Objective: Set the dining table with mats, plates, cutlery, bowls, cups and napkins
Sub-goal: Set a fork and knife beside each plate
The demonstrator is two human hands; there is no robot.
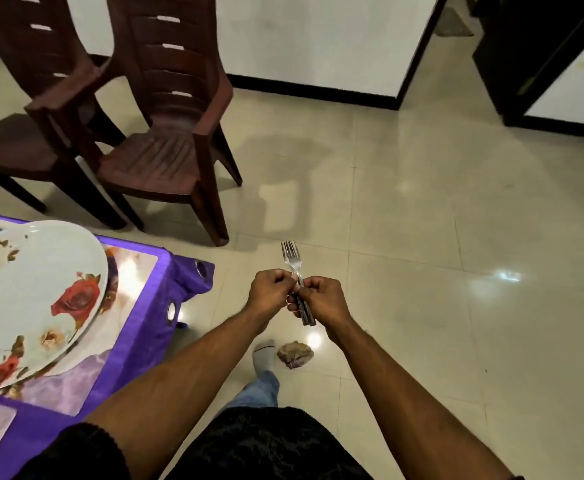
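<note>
Both my hands hold a small bundle of forks (292, 261) over the floor, right of the table. The tines point away from me and the dark handles stick out below my fingers. My right hand (321, 299) grips the handles. My left hand (271, 294) pinches the forks at the neck. A white plate with red roses (37, 299) lies on a floral mat (134, 271) at the table's corner. The table wears a purple cloth (145, 334).
Two dark brown plastic chairs (166, 133) stand side by side beyond the table. A crumpled scrap (294, 355) lies on the tiled floor beside my socked foot (264, 355). A dark door frame (540, 64) stands at the far right.
</note>
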